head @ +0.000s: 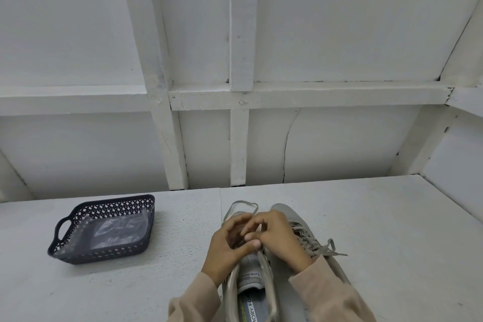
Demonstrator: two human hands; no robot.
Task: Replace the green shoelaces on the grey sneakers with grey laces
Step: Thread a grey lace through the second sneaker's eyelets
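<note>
Evidently lacing was well along: both hands met over the sneaker [251, 277] on the counter [392, 230], the left hand [227, 246] pinching the grey lace [241, 202], whose slack loop lay past the toe. Next, that loop probably wanted drawing tight. Knuckles hid the eyelets; whether the right hand [277, 235] gripped anything couldn't be told.

The white, rough-textured tabletop [379, 222] is made of two panels that meet at a straight seam running front to back. On its left part stands a dark perforated basket [104, 252] with cut-out handles and a clear plastic bag [117, 232] inside. Well apart from it, at the near edge, two grey sneakers stand just beside each other with toes pointing away: the left sneaker [251, 277], whose grey lace [241, 202] loops onto the table beyond its toe, and the right sneaker [281, 209], laced and tied in a bow [329, 248].
</note>
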